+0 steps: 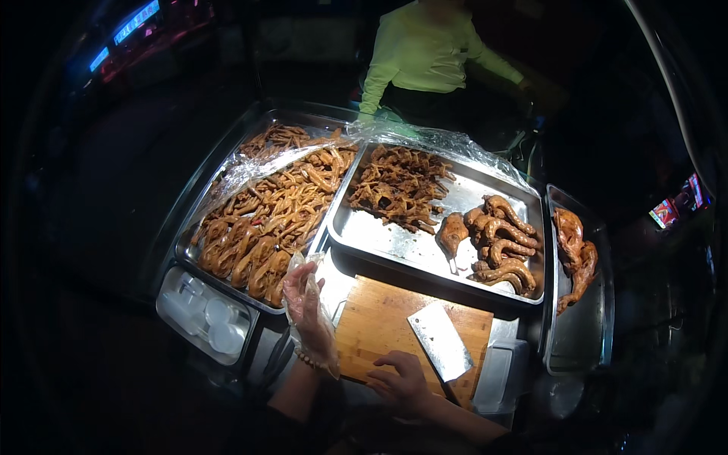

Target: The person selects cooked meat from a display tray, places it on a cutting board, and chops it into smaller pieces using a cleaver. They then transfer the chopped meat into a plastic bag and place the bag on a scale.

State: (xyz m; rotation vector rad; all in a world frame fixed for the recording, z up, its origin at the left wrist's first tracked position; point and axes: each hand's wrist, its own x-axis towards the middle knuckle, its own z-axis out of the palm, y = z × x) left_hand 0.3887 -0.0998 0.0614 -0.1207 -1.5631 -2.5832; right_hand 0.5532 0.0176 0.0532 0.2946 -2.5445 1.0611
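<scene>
My left hand (310, 313), in a clear plastic glove with a beaded bracelet at the wrist, is raised palm up at the left edge of a wooden cutting board (375, 318); nothing shows in it. Bare and empty, my right hand (401, 378) hovers over the board's near edge, fingers apart. A cleaver (441, 341) lies flat on the board's right part, its handle towards me. Beyond the board, a steel tray (392, 250) holds dark braised meat pieces (398, 187), one drumstick (453, 233) and several braised necks (506, 244).
At left, a large tray (227, 284) holds braised meats, partly under plastic film (244, 170). A small tray (205, 347) holds plastic cups. A clear plastic container (500, 375) stands right of the board. The right tray (580, 341) holds roasted poultry (571, 239). A person (421, 51) stands across.
</scene>
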